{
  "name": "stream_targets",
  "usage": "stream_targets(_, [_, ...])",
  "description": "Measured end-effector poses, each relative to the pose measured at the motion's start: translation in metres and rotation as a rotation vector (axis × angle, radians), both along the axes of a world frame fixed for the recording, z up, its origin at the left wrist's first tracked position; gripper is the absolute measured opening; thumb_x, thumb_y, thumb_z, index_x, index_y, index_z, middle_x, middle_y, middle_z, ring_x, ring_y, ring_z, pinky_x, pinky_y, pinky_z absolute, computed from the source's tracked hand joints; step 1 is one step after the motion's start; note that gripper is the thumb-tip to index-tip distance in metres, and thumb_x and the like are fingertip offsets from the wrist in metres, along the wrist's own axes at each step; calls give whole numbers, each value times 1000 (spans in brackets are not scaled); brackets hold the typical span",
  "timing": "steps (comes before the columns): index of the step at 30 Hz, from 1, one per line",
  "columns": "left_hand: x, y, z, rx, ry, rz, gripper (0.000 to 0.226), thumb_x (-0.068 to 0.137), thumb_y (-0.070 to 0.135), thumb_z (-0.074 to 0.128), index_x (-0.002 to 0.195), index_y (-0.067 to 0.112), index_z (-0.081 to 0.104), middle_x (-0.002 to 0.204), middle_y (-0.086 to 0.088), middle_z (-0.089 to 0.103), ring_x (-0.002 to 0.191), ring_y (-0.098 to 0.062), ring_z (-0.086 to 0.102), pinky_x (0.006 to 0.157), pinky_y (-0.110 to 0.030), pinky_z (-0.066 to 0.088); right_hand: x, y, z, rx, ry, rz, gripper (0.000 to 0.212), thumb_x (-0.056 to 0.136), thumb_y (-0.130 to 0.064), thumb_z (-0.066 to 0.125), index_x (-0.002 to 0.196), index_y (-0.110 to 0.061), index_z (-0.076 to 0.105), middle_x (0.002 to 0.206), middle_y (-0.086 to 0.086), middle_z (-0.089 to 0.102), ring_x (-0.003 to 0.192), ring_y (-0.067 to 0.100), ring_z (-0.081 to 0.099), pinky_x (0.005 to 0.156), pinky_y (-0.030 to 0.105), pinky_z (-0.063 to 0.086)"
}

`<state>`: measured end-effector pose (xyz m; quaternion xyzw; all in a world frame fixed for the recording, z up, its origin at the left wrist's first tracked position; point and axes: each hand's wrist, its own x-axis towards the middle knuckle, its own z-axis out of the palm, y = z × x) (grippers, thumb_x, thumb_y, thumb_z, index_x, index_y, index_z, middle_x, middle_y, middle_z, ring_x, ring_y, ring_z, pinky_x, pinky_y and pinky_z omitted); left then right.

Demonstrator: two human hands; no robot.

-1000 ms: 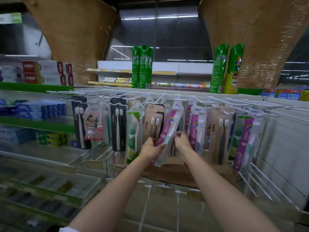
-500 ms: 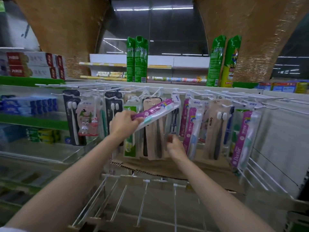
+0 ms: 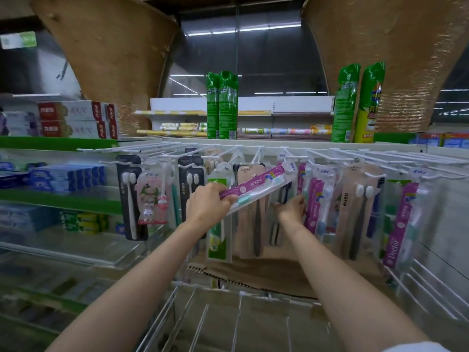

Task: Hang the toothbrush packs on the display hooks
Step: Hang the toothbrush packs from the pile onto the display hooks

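Observation:
My left hand (image 3: pixel 206 203) grips the lower end of a purple toothbrush pack (image 3: pixel 256 185). The pack is tilted up to the right, its white header near a white display hook (image 3: pixel 295 157). My right hand (image 3: pixel 291 209) reaches in among the hanging packs, its fingers on the edge of the hanging purple packs (image 3: pixel 316 199); whether it holds one is unclear. A row of white hooks (image 3: pixel 380 158) runs across the panel with several packs hanging: black ones (image 3: pixel 130 196), beige ones (image 3: pixel 355 212) and a purple Doctor pack (image 3: pixel 401 219).
Green spray cans (image 3: pixel 222 105) stand on top of the display. Toothpaste boxes (image 3: pixel 73 120) fill the shelves at left. A cardboard sheet (image 3: pixel 266 273) lies below the hanging packs. Bare white hooks (image 3: pixel 193 323) jut out from the lower row toward me.
My left hand has lifted the purple pack from hanging down to tilted up toward the hooks. My right hand let go of it and moved right to the hanging packs.

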<state>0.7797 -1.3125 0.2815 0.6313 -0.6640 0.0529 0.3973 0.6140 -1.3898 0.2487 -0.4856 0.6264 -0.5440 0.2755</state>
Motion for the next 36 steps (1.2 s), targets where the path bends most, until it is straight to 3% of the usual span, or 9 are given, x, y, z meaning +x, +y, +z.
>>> stream_targets(3, [0,-4,-2,12,7,-18,30,90,43,56,101,18,69,71,4,61,57,-9,51,45,-22,31,1,-1,-4,-1,17,-2,47,87,-23,64,126,-4,46,127,16,54,118,33,52,92,38,46])
stream_targets(7, [-2,-8,-7,51,53,-37,30,90,42,56,99,17,68,68,4,60,59,-12,54,47,-23,35,-2,19,-8,-90,176,33,13,97,-15,47,108,-9,42,100,2,51,99,20,57,75,31,48])
stream_targets(9, [-4,-10,-13,72,80,-38,30,90,42,55,98,16,67,71,1,61,65,-18,58,51,-25,39,-1,33,-7,-127,248,51,22,98,-16,44,119,-8,40,92,-2,48,93,19,57,67,23,43])
stream_targets(13, [-15,-7,-26,132,145,-125,21,93,38,52,89,17,56,72,3,56,64,-13,55,52,-24,38,-1,51,-3,-105,215,118,37,96,-16,50,129,-7,36,115,11,54,109,28,57,77,28,42])
stream_targets(18, [-30,5,-53,291,520,-463,18,95,26,51,83,12,55,78,-4,58,68,-16,55,60,-25,46,-14,65,-12,-116,109,205,35,96,-10,48,129,-15,37,114,6,56,96,18,53,78,31,42])
stream_targets(20, [-37,12,-60,295,604,-521,22,96,22,50,74,15,51,66,1,53,55,-9,50,46,-16,41,-20,71,-16,-138,67,245,41,96,-7,45,133,-20,35,111,0,53,97,16,49,82,32,41])
stream_targets(30, [-51,27,-79,313,650,-664,15,94,21,52,79,18,53,77,4,57,67,-9,53,54,-14,40,-46,97,-30,-183,-62,326,59,97,-19,48,149,-25,21,148,5,38,134,24,38,110,52,34])
stream_targets(34, [-61,28,-76,297,563,-662,16,93,21,54,78,16,55,77,3,57,71,-10,53,64,-21,40,-60,104,-33,-198,91,302,40,96,-10,46,134,-21,38,116,2,57,106,17,57,82,19,49])
stream_targets(36, [-66,30,-73,296,535,-674,16,93,21,54,79,14,56,77,1,58,70,-11,53,65,-22,41,-68,107,-37,-187,123,290,29,94,-3,46,116,-22,44,99,2,59,87,15,60,67,15,53])
